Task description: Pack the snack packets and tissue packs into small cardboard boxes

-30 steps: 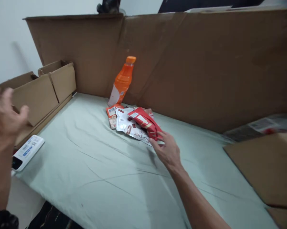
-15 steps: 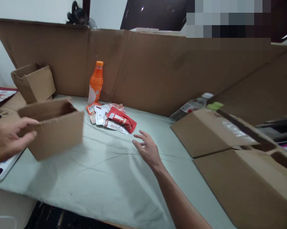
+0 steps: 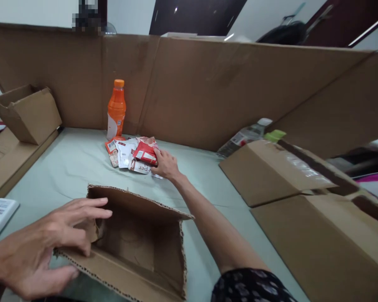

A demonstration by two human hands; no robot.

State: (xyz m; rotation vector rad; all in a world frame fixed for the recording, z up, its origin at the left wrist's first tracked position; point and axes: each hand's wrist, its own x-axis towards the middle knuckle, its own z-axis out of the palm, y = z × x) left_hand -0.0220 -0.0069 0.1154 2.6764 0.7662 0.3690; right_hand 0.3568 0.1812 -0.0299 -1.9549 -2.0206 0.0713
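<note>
An open-topped cardboard box point(image 3: 126, 277) stands near the front of the cloth, its inside showing bare. At its left corner my left hand point(image 3: 56, 239) straddles the rim, the thumb outside the near wall and a bent finger inside, with other fingers stretched over the opening. Farther back, my right hand point(image 3: 166, 163) has its fingers closed around the right end of a red packet point(image 3: 145, 152). That packet lies atop a pile with a white packet point(image 3: 126, 152), an orange packet point(image 3: 113, 158) and a white packet with brown lettering point(image 3: 141, 166).
An orange drink bottle point(image 3: 116, 110) stands behind the packets. Cardboard panels point(image 3: 207, 92) wall the back. A small cardboard box point(image 3: 34, 115) sits at the left, a white device point(image 3: 0, 216) at the left edge. Larger boxes point(image 3: 314, 243) and a clear bottle point(image 3: 245, 136) are on the right.
The cardboard box has come from the left to the front middle with my left hand, its opening now facing me. My right hand has moved left and closed on the red packet.
</note>
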